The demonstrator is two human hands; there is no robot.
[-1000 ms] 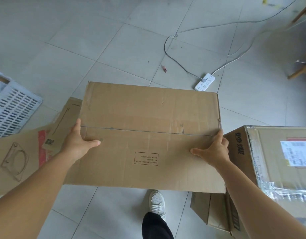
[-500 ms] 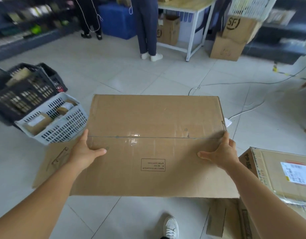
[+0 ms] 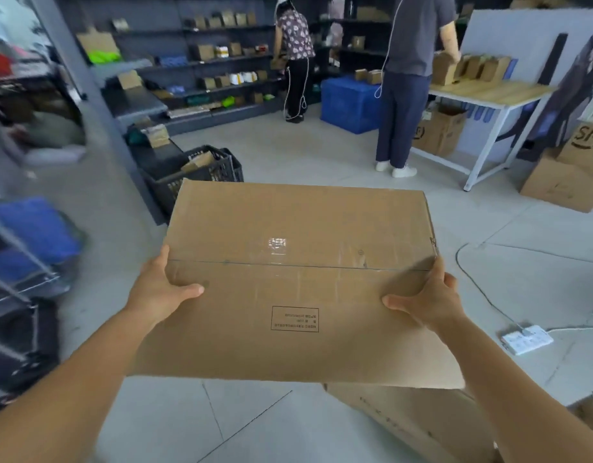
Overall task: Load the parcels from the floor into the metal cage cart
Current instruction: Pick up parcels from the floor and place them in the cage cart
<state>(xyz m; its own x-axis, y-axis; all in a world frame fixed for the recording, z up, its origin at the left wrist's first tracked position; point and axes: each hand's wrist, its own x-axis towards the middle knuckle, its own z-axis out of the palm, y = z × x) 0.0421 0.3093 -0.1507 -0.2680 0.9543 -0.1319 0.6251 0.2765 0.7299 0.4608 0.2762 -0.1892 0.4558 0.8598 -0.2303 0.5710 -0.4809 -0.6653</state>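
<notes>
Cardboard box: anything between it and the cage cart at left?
Nothing visible. Left hand and right hand grip the cardboard box; only bare floor separates it from the blurred metal cage cart.

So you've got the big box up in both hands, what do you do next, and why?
Probably swing the big cardboard box to the left, toward the blurry metal frame at the left edge, which may be the cage cart. The left hand and right hand each grip a side, so the box is off the floor and ready to carry.
</notes>
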